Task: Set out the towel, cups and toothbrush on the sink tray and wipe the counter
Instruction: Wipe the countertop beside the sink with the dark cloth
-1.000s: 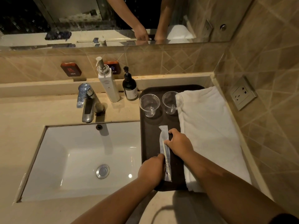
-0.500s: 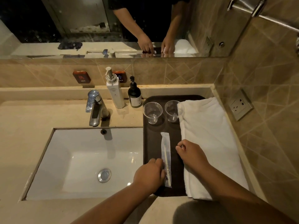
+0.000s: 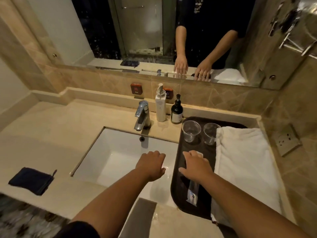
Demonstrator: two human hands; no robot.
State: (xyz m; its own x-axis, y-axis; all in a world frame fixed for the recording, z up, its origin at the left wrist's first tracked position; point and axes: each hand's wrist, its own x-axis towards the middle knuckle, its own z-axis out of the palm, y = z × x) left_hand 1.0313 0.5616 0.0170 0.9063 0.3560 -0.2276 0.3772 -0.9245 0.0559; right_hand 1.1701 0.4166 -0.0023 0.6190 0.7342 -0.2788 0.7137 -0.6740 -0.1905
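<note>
A dark tray [image 3: 178, 179] lies on the counter right of the sink. Two clear plastic cups [image 3: 191, 131] [image 3: 210, 133] stand at its far end. A folded white towel [image 3: 243, 165] covers its right half. A wrapped toothbrush [image 3: 193, 194] lies lengthwise on the tray, partly hidden under my right hand [image 3: 195, 166], which hovers over it with fingers spread and holds nothing. My left hand [image 3: 151, 164] hangs over the sink basin, fingers loosely curled, holding nothing. A dark blue cloth [image 3: 31, 180] lies on the counter at the left.
The white sink basin [image 3: 120, 160] has a chrome faucet [image 3: 142, 115] behind it. A white pump bottle [image 3: 160, 103] and a dark pump bottle [image 3: 176, 111] stand by the back ledge. A wall socket [image 3: 288, 140] is on the right wall. A mirror spans the back.
Both hands have let go of the wrapped toothbrush and lifted. My left hand moved left over the sink. The view pulled back and tilted up, bringing the blue cloth into sight.
</note>
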